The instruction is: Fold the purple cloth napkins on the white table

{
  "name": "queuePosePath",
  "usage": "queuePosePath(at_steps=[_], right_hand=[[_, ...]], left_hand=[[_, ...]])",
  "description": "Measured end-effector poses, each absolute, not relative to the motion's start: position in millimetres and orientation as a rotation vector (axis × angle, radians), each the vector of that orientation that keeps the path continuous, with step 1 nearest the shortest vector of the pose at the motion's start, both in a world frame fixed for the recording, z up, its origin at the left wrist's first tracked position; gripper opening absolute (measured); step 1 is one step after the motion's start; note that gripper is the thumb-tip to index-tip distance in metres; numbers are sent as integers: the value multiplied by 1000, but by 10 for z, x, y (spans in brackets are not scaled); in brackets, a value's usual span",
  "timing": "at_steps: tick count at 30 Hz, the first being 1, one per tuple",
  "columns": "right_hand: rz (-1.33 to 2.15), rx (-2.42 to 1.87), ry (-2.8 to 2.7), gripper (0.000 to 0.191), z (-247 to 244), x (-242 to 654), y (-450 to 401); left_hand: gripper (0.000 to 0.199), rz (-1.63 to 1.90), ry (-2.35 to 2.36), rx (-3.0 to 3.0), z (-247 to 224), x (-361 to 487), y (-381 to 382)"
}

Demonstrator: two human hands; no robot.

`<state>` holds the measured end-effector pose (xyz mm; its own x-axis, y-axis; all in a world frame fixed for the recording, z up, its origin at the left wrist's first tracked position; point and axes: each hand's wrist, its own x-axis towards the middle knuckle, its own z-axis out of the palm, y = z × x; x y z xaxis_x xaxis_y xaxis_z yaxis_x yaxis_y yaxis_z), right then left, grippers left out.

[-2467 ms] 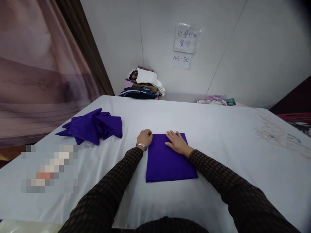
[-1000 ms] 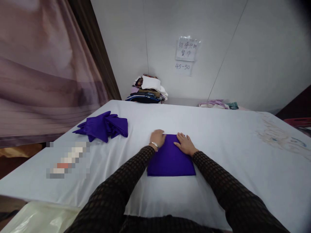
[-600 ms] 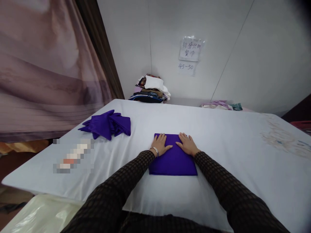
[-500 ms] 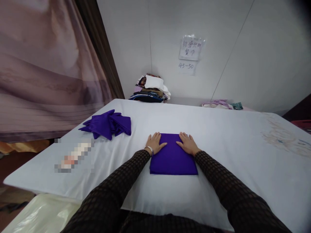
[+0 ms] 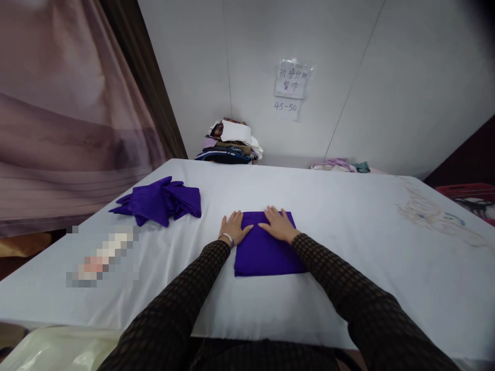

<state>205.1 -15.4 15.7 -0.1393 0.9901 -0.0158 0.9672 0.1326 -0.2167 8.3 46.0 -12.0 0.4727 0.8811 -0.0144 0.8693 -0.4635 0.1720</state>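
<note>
- Find the folded purple cloth (image 5: 266, 255) flat on the white-covered desk (image 5: 348, 232), straight in front of the body.
- Note the grip on both sides: spread, palms down, pinching nothing.
- See the left hand (image 5: 234, 228) at the far left corner, with the thumb in on the cloth and the fingers along or just outside the edge; cannot tell the exact line of the edge beneath.
- See the right hand (image 5: 279, 224) across the far edge, with fingertips slightly past it and the thumb pointing toward the left hand, apart from it.
- Looks like smoothing and squaring, to judge from the flat palms.
- Press with whole palms rather than fingertips, to spread the load and avoid dents.
- Anchor with one hand and stroke outward with the other, from the middle toward the edges.
- Go lightly over the surface; by dragging hard, would risk skewing the layers or rucking the cover into more creases (image 5: 166, 268), as at the left.
- Line up the layers at the near edge too; check the near right corner, partly hidden behind the right sleeve (image 5: 332, 273), by shifting the forearm aside.
- Leave the loose purple heap (image 5: 157, 201) and the blurred-out item (image 5: 102, 257) alone, both well apart at the left.
</note>
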Motion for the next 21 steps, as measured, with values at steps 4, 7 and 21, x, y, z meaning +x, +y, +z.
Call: queuePosePath(at_steps=[4, 7, 21], right_hand=[[352, -1816, -2334, 73, 144, 1677, -69], [384, -1842, -2335, 72, 83, 1795, -83], [283, -2242, -1828, 50, 9, 2972, -605]], left_hand=[[67, 81, 1537, 2557, -126, 75, 474], [69, 81, 1547, 2551, -120, 77, 473], [69, 153, 1535, 2522, -79, 81, 482]])
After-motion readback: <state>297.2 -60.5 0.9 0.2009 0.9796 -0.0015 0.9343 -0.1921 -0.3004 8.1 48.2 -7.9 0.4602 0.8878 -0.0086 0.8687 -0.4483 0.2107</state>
